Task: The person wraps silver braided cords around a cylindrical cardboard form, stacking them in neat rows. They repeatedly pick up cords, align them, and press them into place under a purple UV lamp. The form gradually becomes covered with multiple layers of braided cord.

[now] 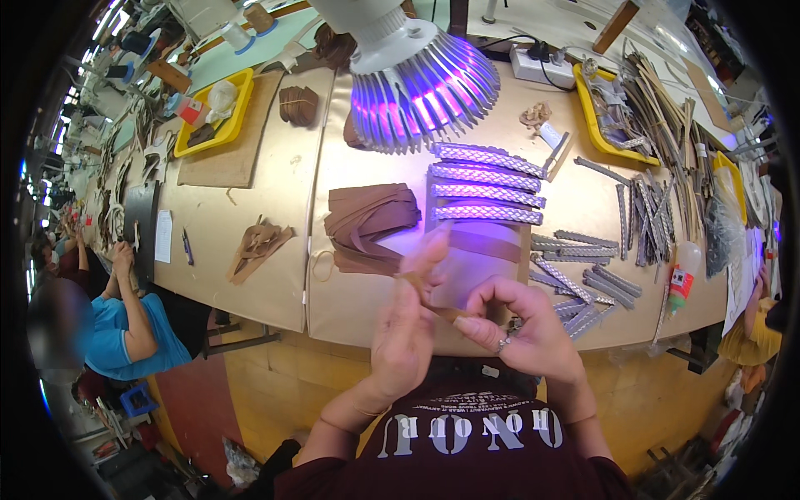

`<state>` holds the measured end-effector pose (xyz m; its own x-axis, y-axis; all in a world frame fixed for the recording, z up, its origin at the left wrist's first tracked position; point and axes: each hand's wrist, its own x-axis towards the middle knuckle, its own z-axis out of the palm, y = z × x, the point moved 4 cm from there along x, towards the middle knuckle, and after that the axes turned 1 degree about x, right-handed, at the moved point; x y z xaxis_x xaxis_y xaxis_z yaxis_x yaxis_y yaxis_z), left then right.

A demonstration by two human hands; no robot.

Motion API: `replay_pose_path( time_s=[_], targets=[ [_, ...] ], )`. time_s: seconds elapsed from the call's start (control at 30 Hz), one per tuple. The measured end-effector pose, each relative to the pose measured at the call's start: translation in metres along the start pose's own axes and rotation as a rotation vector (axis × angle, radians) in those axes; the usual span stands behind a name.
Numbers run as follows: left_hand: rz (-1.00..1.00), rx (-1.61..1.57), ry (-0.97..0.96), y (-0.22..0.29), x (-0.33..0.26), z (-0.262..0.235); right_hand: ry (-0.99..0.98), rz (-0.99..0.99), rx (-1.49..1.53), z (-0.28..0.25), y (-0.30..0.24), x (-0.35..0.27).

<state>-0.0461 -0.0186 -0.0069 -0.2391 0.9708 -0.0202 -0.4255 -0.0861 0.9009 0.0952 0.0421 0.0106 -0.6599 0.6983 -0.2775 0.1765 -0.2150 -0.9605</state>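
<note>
Left hand and right hand pinch one brown strip, perhaps steadying it;
braided straps rowed under lamp, presumably for light.

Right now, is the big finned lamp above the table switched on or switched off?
On: purple light glows between the fins of the lamp, and a purple tint shows on the braided strips.

Both forearms are slanting in from the lower edge; I'm watching the left hand pointing upward near centre, its fingers blurring, while the right hand is curling beside it, pinching.
</note>
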Motion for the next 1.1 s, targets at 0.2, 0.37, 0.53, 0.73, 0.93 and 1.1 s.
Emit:
replay_pose_path(
  time_s=[0.2, 0.37, 0.53, 0.73, 0.93, 1.1],
  targets=[
    [-0.018, -0.171, 0.244, -0.012, -0.001, -0.027, 0.003, 0.031, 0.249, -0.018, 0.018, -0.003],
    [-0.194, -0.194, 0.23, -0.028, 0.009, -0.031, 0.089, 0.031, 0.29, -0.039, 0.03, -0.009],
    [-0.205, -0.018, 0.114, -0.036, 0.011, -0.036, 0.14, 0.026, 0.295, -0.053, 0.034, -0.013],
    [0.173, 0.519, -0.037, -0.027, 0.023, -0.05, 0.247, -0.352, -0.382, -0.059, 0.02, -0.016],
    [0.548, 0.833, -0.105, -0.028, 0.034, -0.064, 0.261, -0.935, -1.202, -0.047, 0.005, -0.027],
    [0.711, 0.972, -0.071, -0.041, 0.033, -0.064, 0.292, -0.976, -1.311, -0.043, 0.024, -0.024]
  ],
)
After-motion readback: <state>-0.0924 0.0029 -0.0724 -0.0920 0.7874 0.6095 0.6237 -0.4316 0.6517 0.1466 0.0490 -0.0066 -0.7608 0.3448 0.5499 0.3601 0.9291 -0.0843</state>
